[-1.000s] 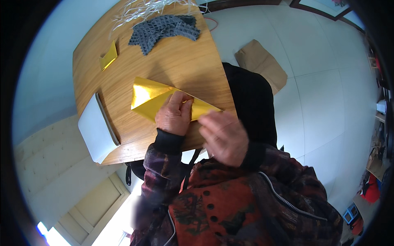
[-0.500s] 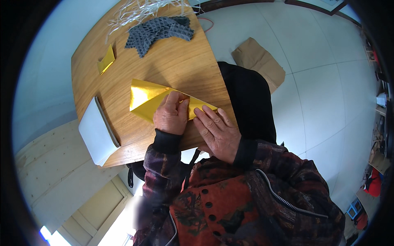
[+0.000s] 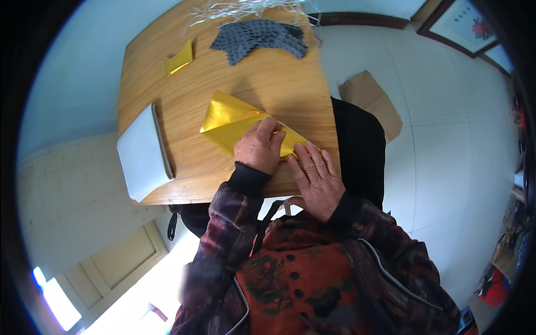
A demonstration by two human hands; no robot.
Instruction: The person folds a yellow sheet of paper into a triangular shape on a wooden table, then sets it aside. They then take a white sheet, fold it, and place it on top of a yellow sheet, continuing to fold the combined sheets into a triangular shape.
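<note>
A sheet of shiny gold paper (image 3: 231, 114), folded over into a long pointed shape, lies slantwise on the wooden table (image 3: 268, 84) near its front edge. My left hand (image 3: 258, 146) is closed at the middle of the sheet, thumb and curled fingers at its upper folded edge. Stretched fingers of my right hand (image 3: 319, 184) lie flat across the narrow right end of the paper, pressing on it, with its thumb hidden below. Farther off to the left rests a smaller folded piece of gold paper (image 3: 180, 59).
A white, booklet-like stack (image 3: 144, 153) lies at the table's left edge. A crumpled grey textured cloth (image 3: 259, 39) and thin pale strips (image 3: 245, 10) are at the far side. Brown paper (image 3: 371, 103) lies on the tiled floor to the right.
The whole view has shifted, so the table and hands appear farther right and slightly higher. Both hands keep nearly the same places on the gold paper.
</note>
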